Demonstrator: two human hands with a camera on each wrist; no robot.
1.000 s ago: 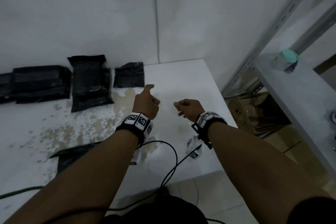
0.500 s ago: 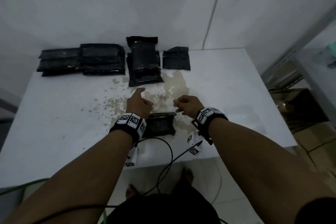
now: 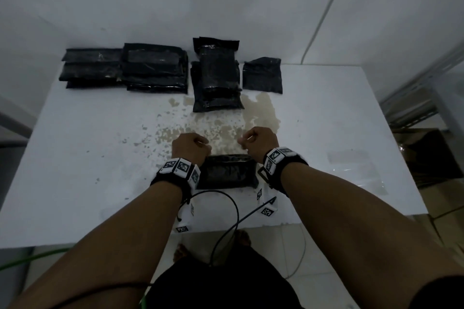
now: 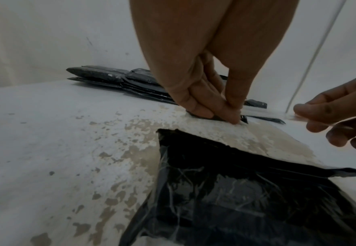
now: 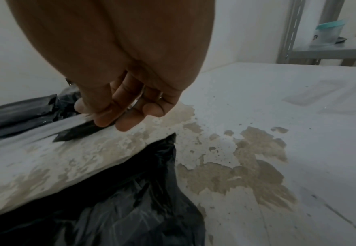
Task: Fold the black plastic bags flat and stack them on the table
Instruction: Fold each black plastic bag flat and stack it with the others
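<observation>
A crumpled black plastic bag lies flat near the table's front edge; it also shows in the wrist views. My left hand hovers just past its far left corner, fingers curled with the thumb against the fingertips, and nothing shows between them. My right hand hovers past the far right corner in a curled fist, with nothing visible in it. Folded black bags sit along the wall: two stacks on the left, a taller pile and a small single one.
The white table has peeled, stained patches in the middle. A clear plastic sheet lies to the right. A metal shelf rack and a cardboard box stand off the right edge. Cables hang over the front edge.
The head view has swung left and down, bringing the whole table and the near bag into sight. My left thumb, raised before, is now tucked against the fingers. Both hands stay curled.
</observation>
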